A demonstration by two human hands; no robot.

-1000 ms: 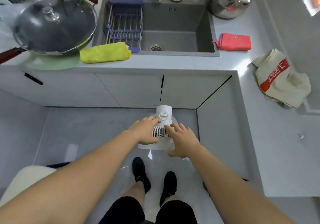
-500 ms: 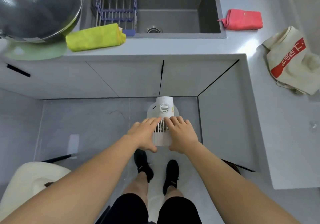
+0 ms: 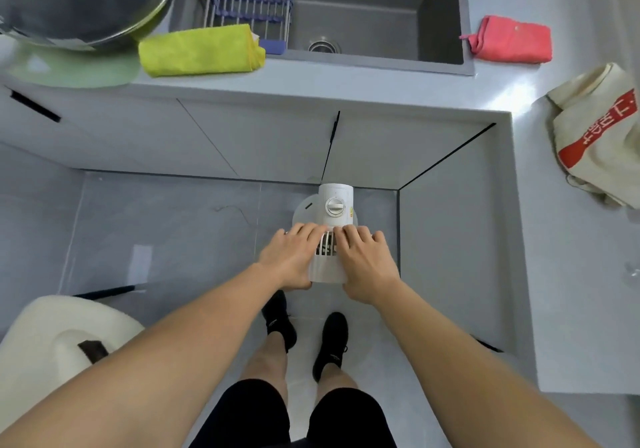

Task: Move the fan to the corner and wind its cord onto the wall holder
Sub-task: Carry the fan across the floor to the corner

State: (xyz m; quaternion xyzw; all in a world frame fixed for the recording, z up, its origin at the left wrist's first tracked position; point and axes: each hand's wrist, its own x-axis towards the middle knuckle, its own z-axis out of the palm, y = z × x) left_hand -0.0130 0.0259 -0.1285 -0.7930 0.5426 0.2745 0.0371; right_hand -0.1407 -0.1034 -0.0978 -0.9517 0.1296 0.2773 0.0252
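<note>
A white fan (image 3: 334, 210) stands on the grey floor near the inner corner of the L-shaped cabinets, seen from above, with a round dial on its top. My left hand (image 3: 292, 258) grips the left side of its slatted head. My right hand (image 3: 367, 262) grips the right side. Both hands lie flat over the grille with fingers pointing forward. Neither the fan's cord nor a wall holder shows in the head view.
Cabinet fronts (image 3: 242, 135) close the space ahead and to the right. On the counter lie a yellow cloth (image 3: 201, 49), a pink cloth (image 3: 512, 38) and a canvas bag (image 3: 595, 135) beside the sink (image 3: 363, 14). A cream stool (image 3: 59, 336) stands at lower left.
The fan has shifted forward toward the cabinet corner with both hands on it. My head has tilted further down, so the counter sits higher in view.
</note>
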